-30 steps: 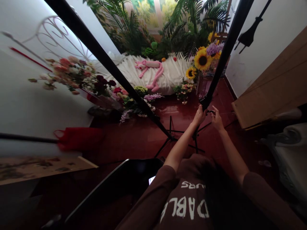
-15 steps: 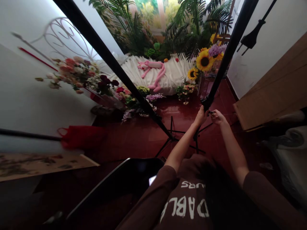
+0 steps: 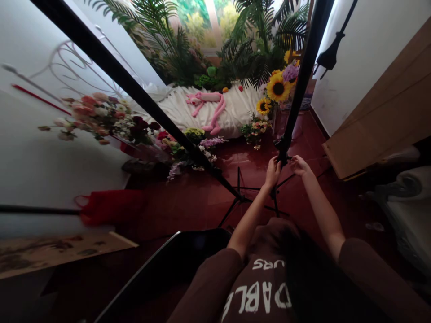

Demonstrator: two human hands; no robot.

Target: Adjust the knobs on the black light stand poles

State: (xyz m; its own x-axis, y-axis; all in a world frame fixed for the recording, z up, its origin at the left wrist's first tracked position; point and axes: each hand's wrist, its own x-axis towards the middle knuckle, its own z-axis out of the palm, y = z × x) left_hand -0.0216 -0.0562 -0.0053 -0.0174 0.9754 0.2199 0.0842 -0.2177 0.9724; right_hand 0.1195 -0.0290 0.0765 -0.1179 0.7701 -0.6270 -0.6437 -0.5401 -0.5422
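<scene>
- Tripod stand [image 3: 295, 105], before the person: upper tube might drop if its collar [image 3: 283, 154] loosens.
- Left hand [image 3: 272, 175]: curled round the stand.
- Right hand [image 3: 300, 166]: fingertips beside collar; closure cannot be told.

Pale walls [image 3: 20, 157] close in on both sides of me, smudged low down on the right, above a dark red, glossy floor [image 3: 188, 202]. At the far end, a window scene [image 3: 202, 20] glows green and yellow between dark palm fronds [image 3: 148, 27]. Below it a low, bed-like surface lies under rumpled white cloth [image 3: 239, 110], with a curly metal frame [image 3: 69, 65] at its left. A broad brown panel [image 3: 377, 116] slants along the right wall. Cool light brightens the back; the floor nearest me sinks into shadow.
</scene>
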